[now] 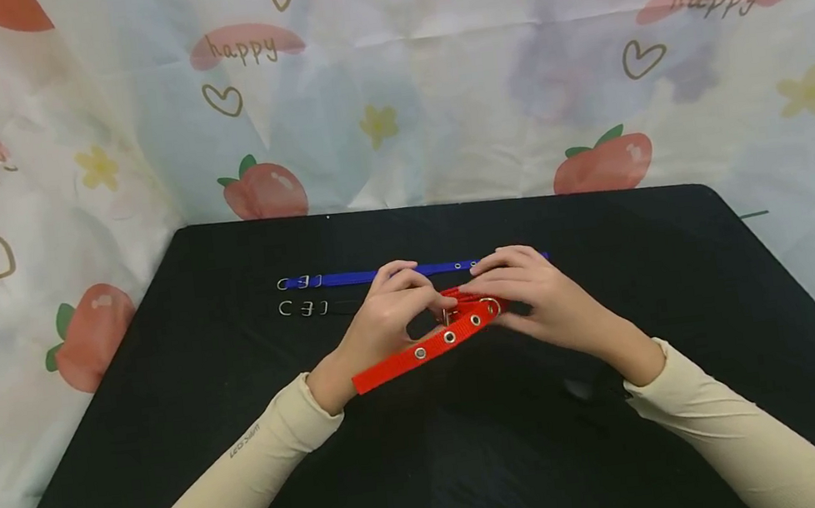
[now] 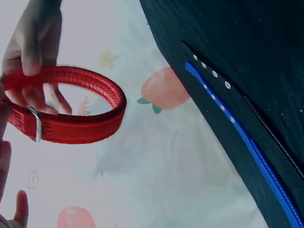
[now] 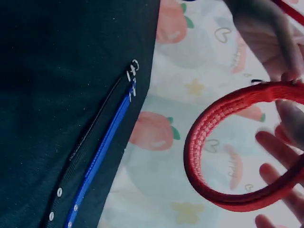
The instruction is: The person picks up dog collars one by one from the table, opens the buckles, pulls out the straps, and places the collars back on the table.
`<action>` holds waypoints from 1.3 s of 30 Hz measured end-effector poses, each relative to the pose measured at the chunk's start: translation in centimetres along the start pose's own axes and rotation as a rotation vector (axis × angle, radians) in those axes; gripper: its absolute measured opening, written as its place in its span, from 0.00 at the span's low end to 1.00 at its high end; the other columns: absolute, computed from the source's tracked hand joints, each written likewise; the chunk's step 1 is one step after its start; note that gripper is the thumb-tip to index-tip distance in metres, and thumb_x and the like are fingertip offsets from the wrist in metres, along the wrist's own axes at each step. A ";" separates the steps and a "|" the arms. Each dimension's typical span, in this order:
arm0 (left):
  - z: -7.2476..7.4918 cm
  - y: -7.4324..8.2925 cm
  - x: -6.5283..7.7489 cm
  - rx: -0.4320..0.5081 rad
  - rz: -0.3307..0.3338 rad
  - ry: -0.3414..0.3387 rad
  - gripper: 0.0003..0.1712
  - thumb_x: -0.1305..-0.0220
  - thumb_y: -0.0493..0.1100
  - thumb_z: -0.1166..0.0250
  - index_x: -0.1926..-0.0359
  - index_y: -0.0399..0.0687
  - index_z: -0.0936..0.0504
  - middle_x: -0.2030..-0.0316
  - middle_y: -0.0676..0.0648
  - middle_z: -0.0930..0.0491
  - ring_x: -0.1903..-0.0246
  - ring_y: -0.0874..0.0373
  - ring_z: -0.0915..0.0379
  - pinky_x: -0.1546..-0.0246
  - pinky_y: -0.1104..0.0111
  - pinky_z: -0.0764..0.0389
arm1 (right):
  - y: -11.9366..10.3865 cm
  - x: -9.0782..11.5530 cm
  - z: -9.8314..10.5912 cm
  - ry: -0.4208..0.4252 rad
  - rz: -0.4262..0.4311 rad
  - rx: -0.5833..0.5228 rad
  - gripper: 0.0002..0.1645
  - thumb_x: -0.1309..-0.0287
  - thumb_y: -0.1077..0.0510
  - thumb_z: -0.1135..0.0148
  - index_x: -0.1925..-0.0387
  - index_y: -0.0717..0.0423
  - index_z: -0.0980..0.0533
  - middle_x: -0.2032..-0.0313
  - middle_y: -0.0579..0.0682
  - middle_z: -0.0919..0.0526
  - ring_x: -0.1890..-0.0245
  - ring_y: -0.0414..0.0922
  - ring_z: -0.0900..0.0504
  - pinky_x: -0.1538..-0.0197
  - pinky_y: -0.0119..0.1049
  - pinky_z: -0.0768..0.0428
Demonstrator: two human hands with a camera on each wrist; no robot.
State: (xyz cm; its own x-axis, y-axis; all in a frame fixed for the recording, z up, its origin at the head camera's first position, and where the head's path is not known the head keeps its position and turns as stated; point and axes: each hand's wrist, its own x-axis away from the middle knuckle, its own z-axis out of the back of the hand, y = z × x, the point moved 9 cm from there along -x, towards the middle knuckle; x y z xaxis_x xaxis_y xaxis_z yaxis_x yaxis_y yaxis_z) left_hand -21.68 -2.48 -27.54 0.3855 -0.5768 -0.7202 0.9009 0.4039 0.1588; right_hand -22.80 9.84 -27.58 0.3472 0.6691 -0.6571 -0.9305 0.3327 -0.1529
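Note:
A red collar (image 1: 399, 364) with metal eyelets is bent into a loop between both hands, above the black table. My left hand (image 1: 390, 310) pinches it near its metal buckle (image 1: 448, 316). On the other side my right hand (image 1: 536, 294) grips the loop, thumb below and fingers over the top, beside a metal ring (image 1: 491, 306). The eyelet end of the strap sticks out toward the lower left, in front of the left wrist. In the left wrist view the red collar (image 2: 85, 130) forms a rounded loop, with a metal keeper (image 2: 37, 124) around the strap.
Behind the hands a blue collar (image 1: 350, 278) lies straight across the black table (image 1: 185, 355). Parallel and nearer is a black collar (image 1: 338, 306), its right part hidden by the hands. A patterned cloth (image 1: 434, 92) hangs along the table's back and sides.

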 end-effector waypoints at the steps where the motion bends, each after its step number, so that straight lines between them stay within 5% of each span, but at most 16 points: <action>1: 0.0 0.0 0.0 0.018 -0.011 -0.009 0.14 0.56 0.38 0.24 0.66 0.43 0.18 0.75 0.52 0.18 0.66 0.59 0.26 0.41 0.57 0.30 | 0.1 0.1 -0.1 -0.003 0.000 0.006 0.15 0.45 0.52 0.34 0.60 0.58 0.18 0.65 0.52 0.15 0.57 0.49 0.23 0.46 0.51 0.30; 3: -0.3 -0.4 0.1 0.043 0.000 -0.050 0.13 0.53 0.40 0.25 0.65 0.44 0.17 0.73 0.53 0.17 0.65 0.60 0.26 0.40 0.57 0.31 | 0.2 0.2 -0.2 -0.017 0.000 -0.002 0.10 0.55 0.65 0.29 0.66 0.57 0.18 0.70 0.49 0.17 0.63 0.46 0.23 0.46 0.52 0.30; 5: -0.6 -1.3 0.4 0.043 0.047 -0.110 0.13 0.52 0.40 0.26 0.64 0.46 0.17 0.70 0.53 0.17 0.63 0.60 0.26 0.40 0.58 0.32 | 0.3 0.2 -0.2 -0.035 -0.010 0.004 0.16 0.67 0.73 0.29 0.71 0.56 0.19 0.75 0.46 0.19 0.69 0.42 0.24 0.47 0.51 0.29; 10: -1.4 -2.7 0.8 0.016 0.177 -0.215 0.10 0.45 0.42 0.31 0.60 0.48 0.17 0.63 0.54 0.16 0.60 0.62 0.22 0.41 0.59 0.31 | 0.6 0.5 -0.8 -0.139 -0.083 0.054 0.14 0.66 0.74 0.30 0.75 0.55 0.20 0.81 0.41 0.24 0.73 0.37 0.31 0.51 0.47 0.27; 17: -3.6 -0.8 0.0 -0.034 0.229 -0.298 0.24 0.44 0.55 0.33 0.50 0.49 0.21 0.57 0.54 0.16 0.56 0.63 0.21 0.36 0.58 0.35 | 0.5 0.3 -1.3 -0.148 -0.135 0.111 0.12 0.65 0.72 0.29 0.76 0.56 0.19 0.80 0.45 0.21 0.73 0.40 0.27 0.50 0.49 0.27; 21: -3.9 -0.6 -0.3 -0.099 0.233 -0.278 0.16 0.45 0.49 0.32 0.57 0.49 0.18 0.65 0.54 0.15 0.64 0.63 0.21 0.35 0.56 0.36 | 0.4 0.4 -1.5 -0.155 -0.131 0.079 0.10 0.61 0.65 0.27 0.74 0.56 0.21 0.78 0.45 0.21 0.71 0.40 0.28 0.49 0.49 0.29; 23: -3.6 -0.7 -0.3 -0.126 0.233 -0.261 0.12 0.46 0.47 0.31 0.60 0.50 0.16 0.69 0.55 0.15 0.67 0.63 0.22 0.36 0.54 0.35 | 0.4 0.6 -1.3 -0.149 -0.110 0.069 0.08 0.50 0.56 0.30 0.72 0.56 0.20 0.76 0.45 0.20 0.70 0.41 0.28 0.49 0.48 0.30; 27: -2.9 -1.1 -0.1 -0.160 0.236 -0.238 0.09 0.50 0.47 0.30 0.66 0.52 0.17 0.75 0.56 0.18 0.70 0.64 0.24 0.36 0.51 0.36 | 0.4 1.1 -0.5 -0.085 -0.080 0.068 0.28 0.37 0.39 0.51 0.70 0.57 0.19 0.75 0.47 0.18 0.67 0.44 0.26 0.47 0.50 0.31; 29: -2.5 -1.4 0.0 -0.170 0.255 -0.217 0.09 0.52 0.47 0.30 0.68 0.52 0.17 0.77 0.56 0.18 0.71 0.64 0.25 0.36 0.50 0.37 | 0.6 1.2 0.2 -0.031 -0.088 0.070 0.34 0.37 0.35 0.56 0.71 0.59 0.18 0.74 0.49 0.18 0.65 0.46 0.25 0.46 0.50 0.32; 39: -0.5 -3.1 1.1 -0.214 0.339 -0.158 0.08 0.55 0.44 0.31 0.71 0.51 0.19 0.78 0.55 0.18 0.74 0.62 0.27 0.37 0.46 0.39 | 2.6 2.0 3.1 0.061 -0.168 -0.037 0.33 0.42 0.34 0.50 0.71 0.60 0.18 0.74 0.49 0.19 0.63 0.41 0.27 0.51 0.37 0.32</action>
State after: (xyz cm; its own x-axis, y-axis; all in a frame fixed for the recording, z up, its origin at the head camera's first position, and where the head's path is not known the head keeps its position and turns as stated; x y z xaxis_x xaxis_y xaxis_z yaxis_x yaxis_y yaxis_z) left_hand -24.11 -3.98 -29.19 0.6934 -0.4806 -0.5368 0.6626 0.7181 0.2130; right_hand -24.15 14.06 -26.96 0.4916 0.5641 -0.6634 -0.8640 0.4111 -0.2908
